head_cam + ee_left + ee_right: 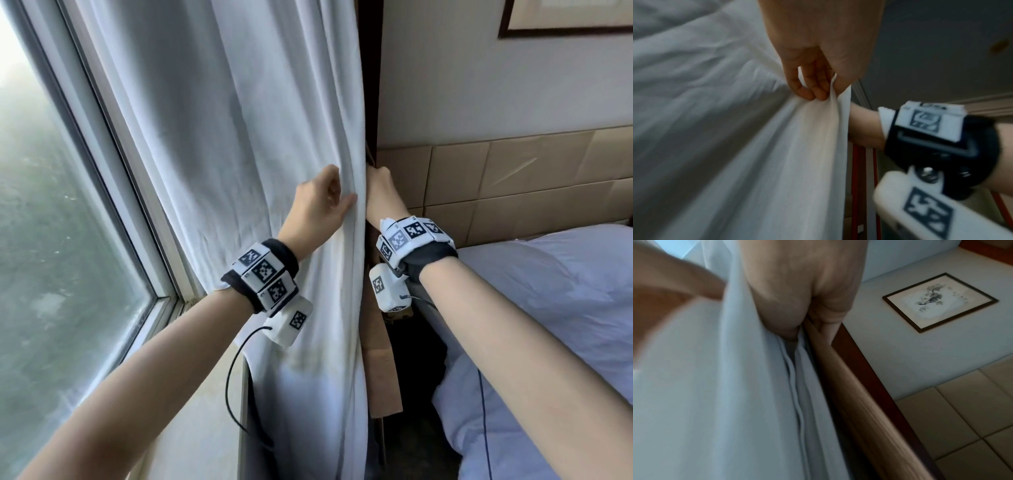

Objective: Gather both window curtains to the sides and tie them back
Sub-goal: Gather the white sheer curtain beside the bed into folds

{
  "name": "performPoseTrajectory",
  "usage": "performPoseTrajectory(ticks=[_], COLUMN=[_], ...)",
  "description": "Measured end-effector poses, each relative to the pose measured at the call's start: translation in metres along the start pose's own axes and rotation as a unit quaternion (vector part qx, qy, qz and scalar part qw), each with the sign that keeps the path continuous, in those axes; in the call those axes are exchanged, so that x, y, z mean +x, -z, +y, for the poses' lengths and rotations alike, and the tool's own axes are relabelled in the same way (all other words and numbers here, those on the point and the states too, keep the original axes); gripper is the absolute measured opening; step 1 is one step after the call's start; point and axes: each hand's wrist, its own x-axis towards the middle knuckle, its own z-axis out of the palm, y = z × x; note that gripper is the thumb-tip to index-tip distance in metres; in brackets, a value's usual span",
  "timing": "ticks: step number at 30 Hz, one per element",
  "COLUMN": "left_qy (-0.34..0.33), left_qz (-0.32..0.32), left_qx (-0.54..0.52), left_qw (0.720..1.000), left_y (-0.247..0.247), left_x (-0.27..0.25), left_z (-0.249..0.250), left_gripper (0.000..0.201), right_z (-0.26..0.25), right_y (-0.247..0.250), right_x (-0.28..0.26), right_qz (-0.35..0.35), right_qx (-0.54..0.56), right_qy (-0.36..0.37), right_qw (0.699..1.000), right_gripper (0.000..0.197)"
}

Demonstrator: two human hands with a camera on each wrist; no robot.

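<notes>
A white curtain [239,137] hangs bunched at the right side of the window. My left hand [329,202] grips a vertical fold of it near its right edge; in the left wrist view the fingertips [809,94] pinch that fold of curtain [777,146]. My right hand [378,192] reaches behind the curtain's edge, so its fingers are hidden in the head view. In the right wrist view that hand [803,324] is curled into the curtain's [715,386] back folds beside a tan strip [859,394]. No tie-back is plainly visible.
The window pane [51,205] and its sill [191,377] lie to the left. A bed with white bedding [548,308] and a padded tan headboard [513,178] stand close on the right. A tan panel [380,370] hangs in the dark gap. A framed picture [939,301] hangs above.
</notes>
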Motion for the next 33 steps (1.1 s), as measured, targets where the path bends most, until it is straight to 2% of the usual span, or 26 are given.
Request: performPoseTrajectory(ticks=[4, 8, 12, 15, 18, 19, 20, 22, 23, 25, 26, 29, 31, 33], left_qy=[0.048, 0.075, 0.066, 0.12, 0.129, 0.131, 0.139, 0.166, 0.18, 0.219, 0.244, 0.297, 0.332, 0.361], left_qz=[0.015, 0.016, -0.093, -0.182, -0.242, -0.233, -0.191, -0.033, 0.054, 0.181, 0.203, 0.181, 0.182, 0.212], left_qx=[-0.003, -0.009, -0.098, -0.21, -0.228, -0.218, -0.205, -0.174, -0.143, -0.068, -0.055, -0.014, 0.021, 0.027], left_qw=[0.999, 0.997, 0.989, 0.953, 0.934, 0.939, 0.95, 0.97, 0.972, 0.956, 0.947, 0.938, 0.925, 0.908], left_y=[-0.015, -0.025, -0.023, -0.01, 0.003, 0.008, 0.013, 0.025, 0.03, 0.043, 0.047, 0.05, 0.047, 0.043], left_x=[0.016, 0.026, 0.021, 0.015, 0.013, 0.014, 0.014, 0.016, 0.016, 0.016, 0.016, 0.017, 0.02, 0.023], left_z=[-0.01, -0.016, -0.024, -0.031, -0.034, -0.037, -0.04, -0.051, -0.06, -0.078, -0.088, -0.11, -0.114, -0.112], left_gripper=[0.016, 0.018, 0.013, 0.038, 0.053, 0.054, 0.051, 0.04, 0.034, 0.028, 0.037, 0.081, 0.1, 0.114], right_z=[0.003, 0.007, 0.011, 0.01, 0.017, 0.019, 0.021, 0.023, 0.024, 0.025, 0.025, 0.026, 0.024, 0.023], right_y=[-0.001, -0.004, 0.0, 0.001, -0.006, -0.008, -0.009, -0.01, -0.009, -0.008, -0.007, -0.007, -0.009, -0.011], right_x=[0.001, -0.001, 0.001, 0.0, 0.003, 0.003, 0.004, 0.004, 0.003, 0.005, 0.006, 0.008, 0.009, 0.008], right_qz=[0.019, 0.015, -0.013, -0.009, 0.018, 0.021, 0.023, 0.031, 0.035, 0.031, 0.026, 0.014, 0.013, 0.013], right_qx=[-0.047, -0.015, 0.049, 0.08, 0.005, -0.01, -0.024, -0.057, -0.073, -0.084, -0.08, -0.067, -0.068, -0.071], right_qy=[-0.012, -0.04, -0.091, -0.091, -0.063, -0.06, -0.055, -0.036, -0.027, -0.017, -0.015, -0.01, -0.007, -0.007], right_qw=[0.999, 0.999, 0.995, 0.993, 0.998, 0.998, 0.998, 0.997, 0.996, 0.996, 0.996, 0.998, 0.998, 0.997], right_gripper=[0.037, 0.017, 0.028, 0.051, 0.035, 0.029, 0.025, 0.03, 0.032, 0.027, 0.024, 0.024, 0.027, 0.032])
